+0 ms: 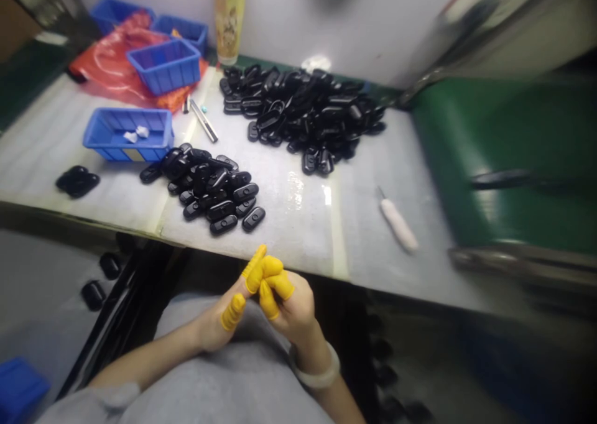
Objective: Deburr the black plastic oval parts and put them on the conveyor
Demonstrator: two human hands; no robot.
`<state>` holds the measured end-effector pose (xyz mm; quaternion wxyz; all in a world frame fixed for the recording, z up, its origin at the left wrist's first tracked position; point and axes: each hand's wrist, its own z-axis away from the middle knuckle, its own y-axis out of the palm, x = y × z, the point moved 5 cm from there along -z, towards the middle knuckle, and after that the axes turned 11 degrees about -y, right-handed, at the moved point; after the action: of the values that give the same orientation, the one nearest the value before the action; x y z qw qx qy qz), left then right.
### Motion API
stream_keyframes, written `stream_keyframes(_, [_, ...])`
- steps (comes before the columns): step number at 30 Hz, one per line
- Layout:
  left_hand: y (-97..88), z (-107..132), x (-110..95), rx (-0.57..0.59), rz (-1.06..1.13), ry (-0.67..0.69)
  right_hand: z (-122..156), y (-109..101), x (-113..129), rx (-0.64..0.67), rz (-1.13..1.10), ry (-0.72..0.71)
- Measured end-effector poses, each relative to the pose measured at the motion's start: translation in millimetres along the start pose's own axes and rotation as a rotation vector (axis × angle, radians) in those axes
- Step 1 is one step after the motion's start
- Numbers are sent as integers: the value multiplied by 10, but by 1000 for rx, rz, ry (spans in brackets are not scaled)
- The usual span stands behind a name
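Observation:
Both hands are held together over my lap, below the table's front edge (298, 259). My left hand (219, 324) has its index finger stretched up and its thumb out, both in yellow finger cots, and holds nothing. My right hand (291, 309) is curled, and its yellow-capped fingers pinch the finger cot (255, 270) on my left index finger. A pale bracelet (321, 368) sits on my right wrist. The nearest parts are a small pile of black plastic shells (209, 188) on the table ahead.
A large pile of black shells (303, 110) lies further back. Blue trays (128, 135) (165, 63) and a red bag (116, 57) are at the left. A white-handled tool (398, 225) lies at the right, beside a green conveyor belt (504, 163). Black shells lie on the floor (102, 275).

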<state>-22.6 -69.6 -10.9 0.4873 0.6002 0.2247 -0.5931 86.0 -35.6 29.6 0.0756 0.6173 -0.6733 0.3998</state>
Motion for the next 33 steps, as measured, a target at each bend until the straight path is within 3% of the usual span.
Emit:
stream_keyframes(4, [-48, -32, -161, -42, -95, 25, -46, -12, 56, -19, -59, -26])
stream_keyframes(9, [-71, -19, -147, -15, 263, -9, -38, 53, 128, 48, -170, -105])
stream_keyframes(13, [-77, 21, -164, 0, 384, 28, 56, -31, 28, 38, -203, 23])
stream_keyframes(16, [-89, 27, -196, 10, 307, 41, 44, -175, 30, 15, -170, 43])
stream_keyframes(19, [-109, 24, -204, 34, 237, 16, -50, -208, 126, 169, -177, -3])
stream_keyframes(23, [-160, 40, -200, 23, 134, -20, -124, -164, 189, 347, -151, 54])
stream_keyframes(27, [-199, 55, -207, 3, 31, -45, -113, -126, 271, 436, 88, -128])
stream_keyframes(29, [-198, 51, -219, 12, -48, -40, -105, -132, 310, 428, 163, -235])
stream_keyframes(33, [-184, 26, -243, 26, -193, -30, -106, -149, 314, 394, 196, -302])
